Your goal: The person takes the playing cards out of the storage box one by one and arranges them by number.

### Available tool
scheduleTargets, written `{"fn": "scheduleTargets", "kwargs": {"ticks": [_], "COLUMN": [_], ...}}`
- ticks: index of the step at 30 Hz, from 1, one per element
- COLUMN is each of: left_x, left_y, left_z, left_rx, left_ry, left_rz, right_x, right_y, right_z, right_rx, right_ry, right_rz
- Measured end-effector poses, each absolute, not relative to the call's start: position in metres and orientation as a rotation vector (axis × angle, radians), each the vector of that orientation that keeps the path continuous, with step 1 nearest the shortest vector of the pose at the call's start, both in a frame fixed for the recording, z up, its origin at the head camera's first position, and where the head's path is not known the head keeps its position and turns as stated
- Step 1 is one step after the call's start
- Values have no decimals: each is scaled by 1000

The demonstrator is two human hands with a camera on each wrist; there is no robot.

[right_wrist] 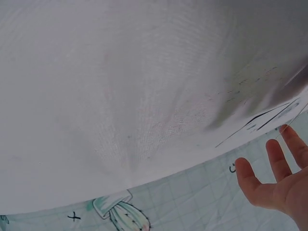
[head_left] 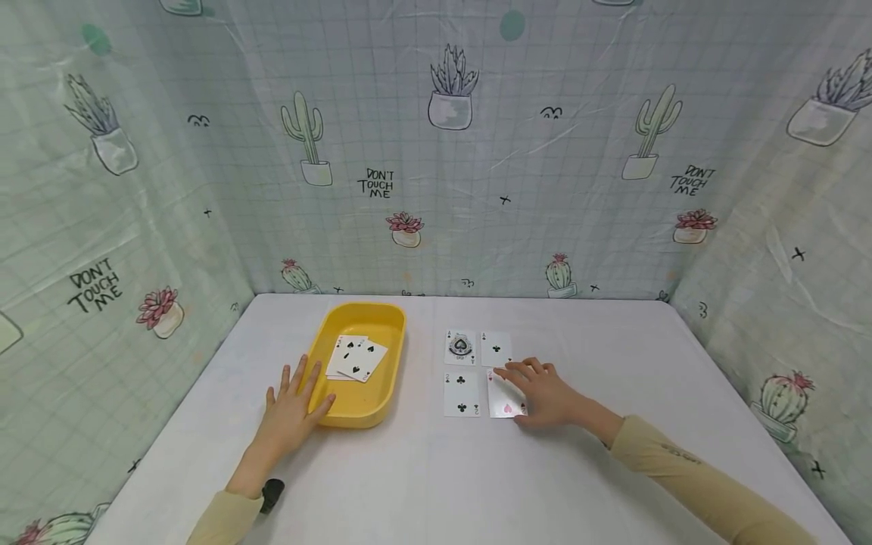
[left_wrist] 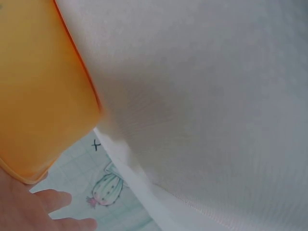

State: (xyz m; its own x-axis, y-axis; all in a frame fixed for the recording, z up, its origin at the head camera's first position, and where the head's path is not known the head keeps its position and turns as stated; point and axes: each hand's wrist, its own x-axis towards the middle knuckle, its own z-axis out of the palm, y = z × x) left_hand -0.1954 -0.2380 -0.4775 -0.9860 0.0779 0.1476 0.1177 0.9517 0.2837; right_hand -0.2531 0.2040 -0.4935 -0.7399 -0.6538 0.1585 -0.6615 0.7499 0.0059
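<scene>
1. The left hand (head_left: pixel 289 420) lies spread, fingers nearly straight, against the yellow tray (head_left: pixel 357 416), gripping nothing.
2. Just right of it, the loose cards (head_left: pixel 357 359) sit inside.
3. Between the hands, nearer the right, lie three black-suit cards (head_left: pixel 462 393).
4. The right hand (head_left: pixel 548 397) half-curls over the heart card (head_left: pixel 506 403) (pinched or not, I cannot tell); apparent step: positioning or lifting it, probably needing careful edge contact next.
</scene>
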Motion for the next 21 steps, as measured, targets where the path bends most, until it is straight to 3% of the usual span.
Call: {"fn": "scheduleTargets", "kwargs": {"ticks": [21], "left_x": [-195], "left_y": [-238], "left_z": [-478], "left_rx": [-140], "left_ry": [-2967], "left_rz": [-438], "right_x": [-257], "right_y": [197], "right_z": [-498], "right_rx": [1098], "right_ry": [-2816], "right_rz": [35]}}
